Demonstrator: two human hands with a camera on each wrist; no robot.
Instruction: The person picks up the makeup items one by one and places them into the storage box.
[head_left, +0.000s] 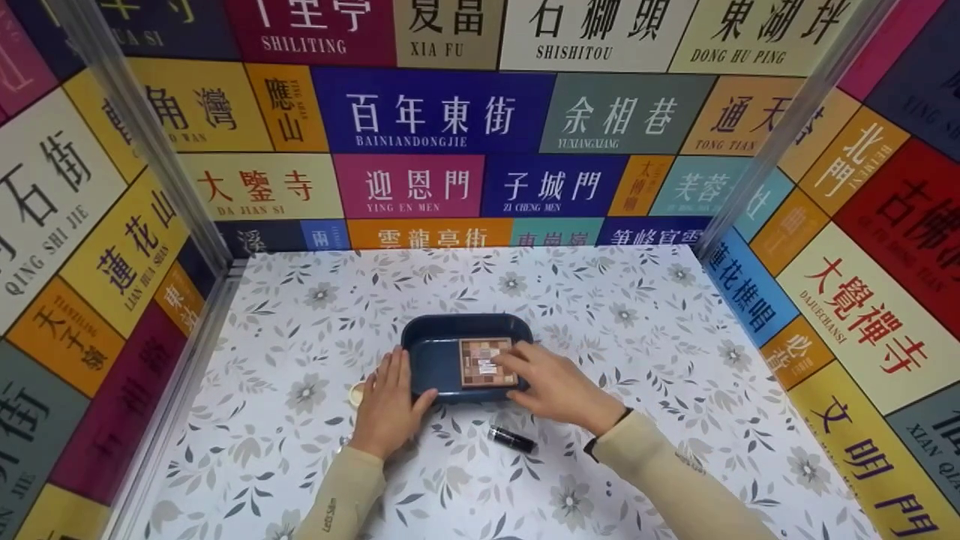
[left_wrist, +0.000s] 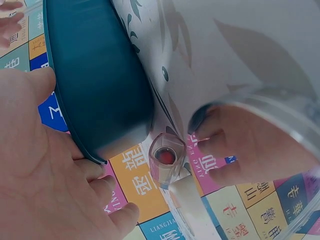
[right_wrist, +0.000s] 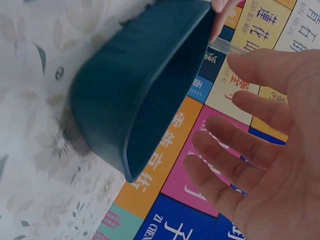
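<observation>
A dark blue rectangular tray (head_left: 429, 367) stands on the table in the head view. An eyeshadow palette (head_left: 477, 367) with a grid of brown and pink squares lies inside its right half. My left hand (head_left: 386, 409) lies along the tray's left end, fingers straight, thumb near the front corner. My right hand (head_left: 555, 382) hangs over the right end with its fingertips at the palette's edge. In the right wrist view its fingers (right_wrist: 235, 165) are loosely bent, with nothing held between them and the tray wall (right_wrist: 110, 95) a gap away.
A black lipstick tube (head_left: 512, 439) lies in front of the tray. Left of the tray, a small round cream item (head_left: 357, 394) is partly behind my left hand. The left wrist view shows a clear faceted piece with red inside (left_wrist: 166, 156) and a rounded mirror-like surface (left_wrist: 270, 145) reflecting fingers.
</observation>
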